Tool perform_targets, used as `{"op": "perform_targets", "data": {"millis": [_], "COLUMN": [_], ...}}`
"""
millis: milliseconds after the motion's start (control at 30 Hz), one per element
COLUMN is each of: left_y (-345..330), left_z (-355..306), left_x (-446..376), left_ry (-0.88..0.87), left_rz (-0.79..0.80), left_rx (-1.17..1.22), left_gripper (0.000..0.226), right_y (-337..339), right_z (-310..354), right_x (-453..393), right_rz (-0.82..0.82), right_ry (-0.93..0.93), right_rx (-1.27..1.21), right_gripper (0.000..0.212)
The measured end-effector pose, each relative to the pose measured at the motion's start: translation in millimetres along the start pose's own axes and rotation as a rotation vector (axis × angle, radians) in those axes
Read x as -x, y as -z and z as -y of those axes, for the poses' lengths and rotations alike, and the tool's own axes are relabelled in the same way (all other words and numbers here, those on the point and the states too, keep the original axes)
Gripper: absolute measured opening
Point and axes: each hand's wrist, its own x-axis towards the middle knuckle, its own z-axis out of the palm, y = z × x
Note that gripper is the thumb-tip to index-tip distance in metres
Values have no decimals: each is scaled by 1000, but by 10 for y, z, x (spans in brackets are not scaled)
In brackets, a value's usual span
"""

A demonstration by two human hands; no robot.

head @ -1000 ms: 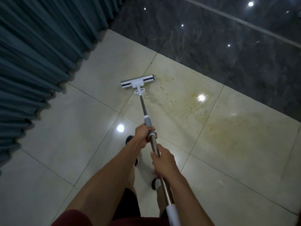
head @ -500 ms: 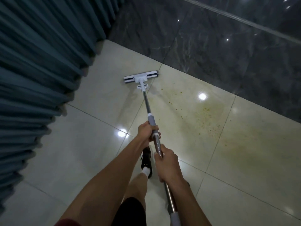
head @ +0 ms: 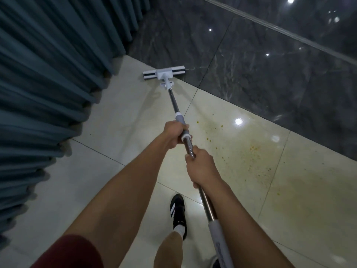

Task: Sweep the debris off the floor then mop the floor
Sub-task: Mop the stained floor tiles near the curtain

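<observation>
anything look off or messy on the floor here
Yes: a yellowish stain with orange-brown specks spreads over the pale tiles right of the mop handle, beside the dark wall. The mop head sits at the wall's foot, left of the stain, not on it.

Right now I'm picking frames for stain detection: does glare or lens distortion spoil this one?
Head view: a bright lamp reflection glares on the glossy cream tiled floor beside the yellowish speckled stain; smaller ones dot the dark marble wall; wide-angle bending curves the teal pleated curtain; lighting dim.
</observation>
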Motion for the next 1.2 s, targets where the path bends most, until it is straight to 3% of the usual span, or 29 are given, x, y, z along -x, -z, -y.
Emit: {"op": "perform_targets", "data": {"millis": [200,433,667,1000,1200], "left_y": [77,20,-14,-134,-43], "left_z": [-159,434,1386,3308,4092], "left_x": [-139,173,954,2430,3084], "left_ry": [-33,10,54,128,149], "left_rz": [19,-21,0,-25,-7], "left_rx": [-130,-200,-245,-177,-156], "left_gripper": [11,26,25,13,27], "right_y": [-72,-230,-408,-627,-745], "right_z": [153,-335,-1219,-2942,-3530], "right_x": [-99,323,1147,2726,3509], "right_rz": [21,22,53,111,144], "right_ry": [-7,-21,3,30,48], "right_rx": [2,113,164,165,144], "right_gripper": [23,25,30,30,31]}}
